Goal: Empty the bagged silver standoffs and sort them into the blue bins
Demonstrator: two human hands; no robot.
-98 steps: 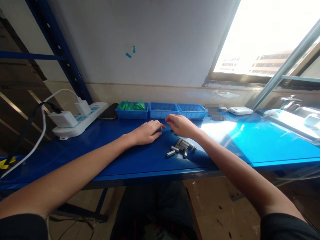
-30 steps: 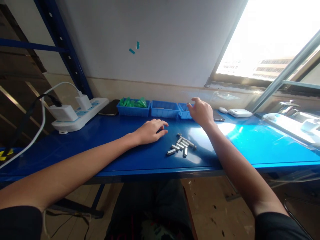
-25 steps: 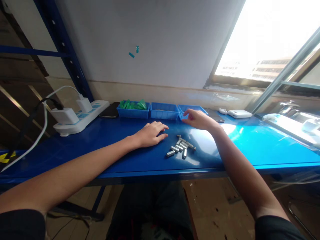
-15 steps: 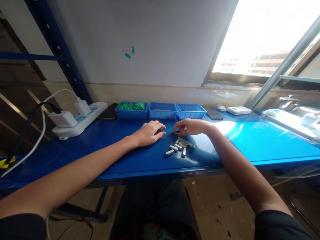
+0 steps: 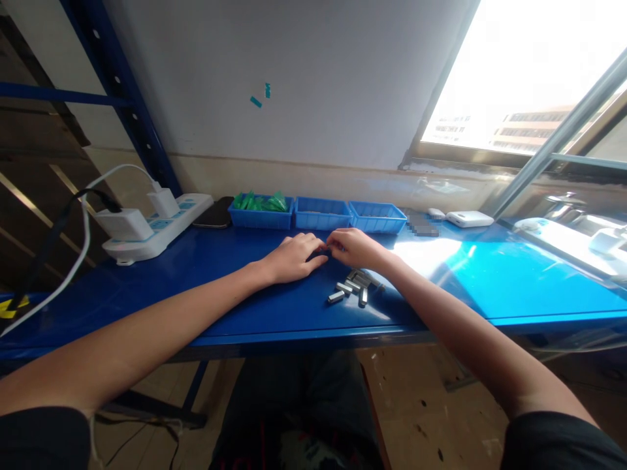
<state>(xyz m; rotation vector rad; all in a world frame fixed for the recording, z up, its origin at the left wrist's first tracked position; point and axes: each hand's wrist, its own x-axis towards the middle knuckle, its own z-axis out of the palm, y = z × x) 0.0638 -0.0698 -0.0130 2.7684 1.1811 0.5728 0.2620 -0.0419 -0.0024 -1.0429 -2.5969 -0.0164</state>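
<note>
My left hand [image 5: 292, 256] rests palm down on the blue bench [image 5: 206, 287], its fingers curled together over something hidden beneath them. My right hand [image 5: 353, 247] is closed in a pinch, and its fingertips meet those of the left hand. What it pinches is too small to make out. A small pile of several short grey metal pieces [image 5: 351, 288] lies just in front of the right wrist.
Three blue bins stand in a row at the back: the left bin [image 5: 261, 220] holds green parts, then a middle bin [image 5: 321, 220] and a right bin [image 5: 377, 224]. A white power strip [image 5: 155, 232] with chargers sits at left, beside a dark phone [image 5: 213, 215]. A window frame is at right.
My right hand drew back from the right blue bin, passed over the metal pieces, then moved left to meet the left hand's fingertips. The left hand stayed in place.
</note>
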